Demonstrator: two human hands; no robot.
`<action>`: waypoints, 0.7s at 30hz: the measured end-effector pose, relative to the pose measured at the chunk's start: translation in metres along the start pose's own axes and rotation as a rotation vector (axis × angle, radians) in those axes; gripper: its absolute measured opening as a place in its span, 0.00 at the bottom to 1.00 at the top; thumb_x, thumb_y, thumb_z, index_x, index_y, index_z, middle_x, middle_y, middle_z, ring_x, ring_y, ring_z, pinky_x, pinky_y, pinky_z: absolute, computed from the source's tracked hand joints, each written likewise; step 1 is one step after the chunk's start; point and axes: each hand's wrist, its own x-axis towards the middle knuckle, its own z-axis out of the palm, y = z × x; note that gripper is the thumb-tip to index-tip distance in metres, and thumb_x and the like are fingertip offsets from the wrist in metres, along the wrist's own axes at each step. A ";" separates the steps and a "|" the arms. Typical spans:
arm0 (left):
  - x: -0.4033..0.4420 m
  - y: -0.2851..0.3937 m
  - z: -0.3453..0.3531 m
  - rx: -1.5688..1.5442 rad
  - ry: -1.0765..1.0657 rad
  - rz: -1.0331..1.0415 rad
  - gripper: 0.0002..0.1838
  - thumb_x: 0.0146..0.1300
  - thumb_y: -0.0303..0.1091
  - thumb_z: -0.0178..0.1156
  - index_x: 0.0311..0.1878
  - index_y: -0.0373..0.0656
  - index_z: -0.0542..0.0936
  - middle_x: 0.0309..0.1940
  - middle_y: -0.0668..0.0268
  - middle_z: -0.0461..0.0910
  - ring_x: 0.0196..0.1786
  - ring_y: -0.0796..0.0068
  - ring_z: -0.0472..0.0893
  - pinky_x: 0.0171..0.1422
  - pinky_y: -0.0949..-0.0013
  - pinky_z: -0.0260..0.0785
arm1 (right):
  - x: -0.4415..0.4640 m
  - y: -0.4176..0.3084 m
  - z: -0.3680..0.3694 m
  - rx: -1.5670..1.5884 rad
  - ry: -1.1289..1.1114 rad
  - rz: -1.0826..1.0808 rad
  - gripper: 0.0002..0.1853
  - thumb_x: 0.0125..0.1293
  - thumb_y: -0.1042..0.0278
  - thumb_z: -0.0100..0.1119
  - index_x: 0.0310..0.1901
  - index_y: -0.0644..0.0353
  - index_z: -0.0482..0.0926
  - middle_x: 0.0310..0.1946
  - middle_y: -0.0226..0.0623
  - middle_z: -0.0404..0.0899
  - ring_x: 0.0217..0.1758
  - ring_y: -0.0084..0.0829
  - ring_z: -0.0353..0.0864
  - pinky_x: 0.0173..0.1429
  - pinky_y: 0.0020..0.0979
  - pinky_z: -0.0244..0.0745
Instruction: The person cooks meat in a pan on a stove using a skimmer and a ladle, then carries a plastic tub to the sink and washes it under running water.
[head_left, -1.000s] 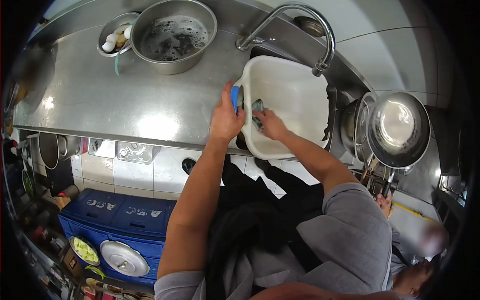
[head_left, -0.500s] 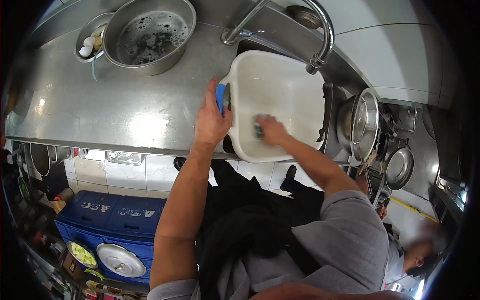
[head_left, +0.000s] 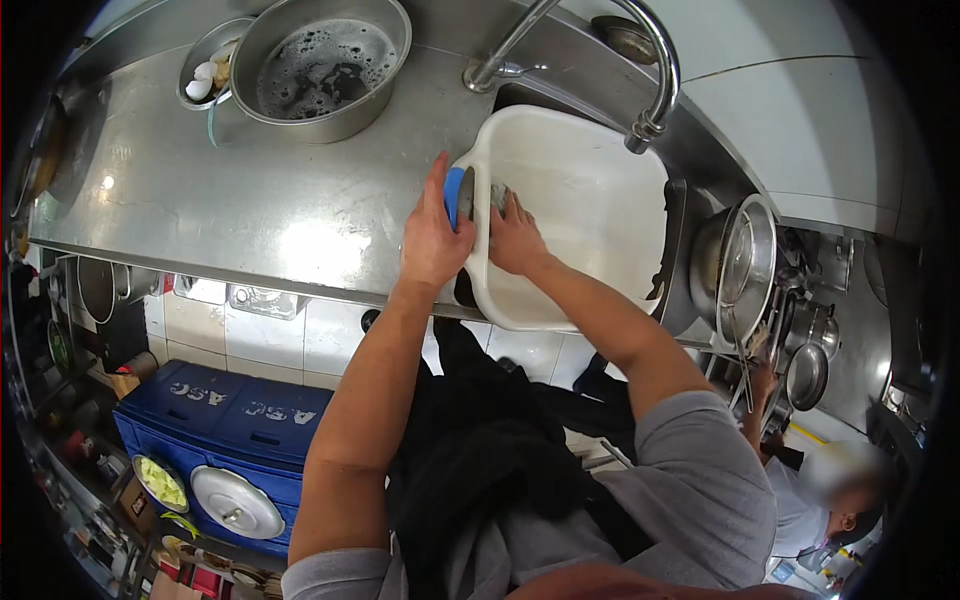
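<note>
A white plastic tub [head_left: 600, 170] with a chipped right rim rests in the sink. My left hand [head_left: 435, 240] grips the handle at its left end, with the index finger stretched along the outside. Beside that hand, a blue piece [head_left: 453, 195] shows at the handle; I cannot tell what it is. Inside the tub, my right hand [head_left: 517, 238] presses a grey-green scouring pad [head_left: 500, 196] against the left wall. The fingers partly cover the pad. A curved metal faucet [head_left: 650, 125] hangs over the tub's far right corner.
On the steel counter [head_left: 200, 190] stand a large pot [head_left: 345, 128] of sudsy water and a small bowl [head_left: 187, 75] with eggshell-like white pieces. Metal bowls [head_left: 745, 255] are stacked right of the sink. Behind are a blue chest [head_left: 215, 420] and, at right, another person [head_left: 800, 510].
My right hand has moved with the pad from the tub's floor to its left wall. My left hand stays on the handle. The whole view has shifted slightly.
</note>
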 end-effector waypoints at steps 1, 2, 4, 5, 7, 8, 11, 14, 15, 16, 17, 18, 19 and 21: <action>-0.002 0.002 -0.001 0.000 -0.003 0.004 0.43 0.51 0.23 0.55 0.73 0.49 0.53 0.42 0.42 0.79 0.37 0.40 0.80 0.41 0.48 0.73 | -0.015 0.002 -0.012 -0.024 -0.070 -0.110 0.35 0.55 0.58 0.65 0.65 0.51 0.64 0.67 0.62 0.56 0.70 0.62 0.58 0.66 0.56 0.62; -0.001 0.003 -0.001 0.004 -0.045 -0.038 0.43 0.51 0.22 0.55 0.73 0.47 0.53 0.50 0.42 0.75 0.44 0.39 0.78 0.47 0.48 0.73 | -0.023 0.013 -0.021 -0.027 -0.060 -0.111 0.35 0.55 0.58 0.65 0.65 0.51 0.64 0.67 0.62 0.56 0.70 0.62 0.58 0.66 0.56 0.62; 0.001 0.002 -0.003 0.007 -0.071 -0.076 0.44 0.50 0.21 0.55 0.73 0.46 0.52 0.58 0.43 0.72 0.51 0.38 0.77 0.52 0.47 0.73 | -0.032 0.044 -0.040 -0.139 -0.130 -0.031 0.36 0.50 0.54 0.71 0.62 0.44 0.69 0.70 0.55 0.55 0.69 0.59 0.60 0.64 0.53 0.66; 0.001 -0.001 -0.002 0.000 -0.066 -0.065 0.44 0.50 0.22 0.56 0.73 0.45 0.52 0.58 0.43 0.72 0.51 0.38 0.77 0.52 0.47 0.73 | -0.032 0.063 -0.040 -0.121 -0.097 0.058 0.34 0.50 0.54 0.71 0.60 0.42 0.71 0.68 0.53 0.57 0.67 0.58 0.62 0.62 0.52 0.68; 0.000 -0.003 0.001 -0.012 -0.059 -0.053 0.44 0.51 0.22 0.56 0.73 0.45 0.52 0.58 0.42 0.72 0.51 0.38 0.77 0.53 0.46 0.72 | -0.026 0.107 -0.026 -0.059 -0.053 0.265 0.30 0.49 0.54 0.72 0.57 0.42 0.75 0.63 0.50 0.62 0.64 0.55 0.67 0.57 0.50 0.73; 0.000 -0.004 0.001 -0.033 -0.067 -0.059 0.44 0.51 0.22 0.56 0.73 0.45 0.52 0.59 0.42 0.71 0.51 0.37 0.77 0.53 0.46 0.72 | -0.015 0.124 -0.021 -0.010 -0.041 0.380 0.29 0.49 0.53 0.73 0.55 0.43 0.76 0.60 0.50 0.65 0.61 0.53 0.69 0.54 0.50 0.75; -0.001 -0.002 -0.006 -0.061 -0.070 -0.111 0.43 0.51 0.21 0.56 0.73 0.44 0.52 0.60 0.42 0.70 0.52 0.37 0.76 0.55 0.46 0.71 | 0.034 0.117 -0.016 0.128 -0.026 0.624 0.30 0.50 0.54 0.71 0.56 0.46 0.75 0.56 0.47 0.68 0.56 0.50 0.73 0.56 0.45 0.74; -0.002 0.001 -0.003 -0.084 -0.073 -0.094 0.43 0.52 0.21 0.55 0.73 0.43 0.52 0.61 0.40 0.69 0.55 0.37 0.74 0.59 0.48 0.70 | 0.066 0.066 -0.013 0.156 0.187 0.500 0.30 0.49 0.55 0.73 0.55 0.51 0.75 0.55 0.52 0.69 0.56 0.54 0.74 0.57 0.46 0.74; -0.002 -0.001 -0.005 -0.066 -0.062 -0.045 0.42 0.52 0.21 0.55 0.73 0.42 0.52 0.61 0.40 0.68 0.57 0.38 0.73 0.61 0.48 0.69 | 0.068 0.050 -0.010 0.173 0.190 0.464 0.30 0.49 0.55 0.73 0.55 0.51 0.75 0.55 0.52 0.69 0.56 0.54 0.74 0.57 0.46 0.74; -0.001 -0.011 0.000 -0.070 -0.044 -0.037 0.41 0.54 0.22 0.54 0.72 0.42 0.53 0.60 0.39 0.69 0.59 0.38 0.72 0.63 0.49 0.67 | 0.071 0.029 -0.007 0.173 0.186 0.381 0.28 0.50 0.58 0.71 0.54 0.52 0.76 0.54 0.52 0.69 0.56 0.55 0.73 0.58 0.47 0.73; -0.003 -0.010 0.000 -0.042 -0.011 0.007 0.41 0.54 0.22 0.54 0.73 0.43 0.53 0.60 0.39 0.69 0.59 0.38 0.72 0.63 0.48 0.67 | 0.071 0.013 -0.006 0.165 0.186 0.310 0.26 0.51 0.60 0.69 0.54 0.53 0.76 0.53 0.53 0.70 0.57 0.55 0.73 0.59 0.47 0.73; -0.005 -0.009 -0.005 -0.026 -0.027 -0.013 0.41 0.54 0.22 0.54 0.73 0.44 0.53 0.60 0.40 0.69 0.58 0.38 0.73 0.62 0.48 0.68 | 0.066 0.004 0.008 0.141 0.248 0.100 0.24 0.53 0.63 0.66 0.53 0.54 0.76 0.52 0.53 0.71 0.57 0.55 0.73 0.59 0.47 0.72; -0.004 -0.007 -0.005 -0.018 -0.055 -0.026 0.41 0.53 0.22 0.54 0.73 0.45 0.53 0.60 0.40 0.69 0.58 0.38 0.73 0.61 0.48 0.68 | 0.062 -0.001 0.022 0.105 0.313 -0.094 0.22 0.54 0.66 0.63 0.52 0.55 0.76 0.52 0.53 0.72 0.57 0.55 0.73 0.60 0.48 0.72; -0.002 -0.009 -0.004 -0.037 -0.045 0.010 0.42 0.53 0.22 0.54 0.73 0.46 0.52 0.60 0.41 0.70 0.57 0.38 0.74 0.60 0.47 0.69 | 0.054 -0.008 0.026 0.213 0.184 0.009 0.20 0.56 0.70 0.58 0.53 0.56 0.77 0.50 0.53 0.73 0.57 0.54 0.73 0.59 0.46 0.72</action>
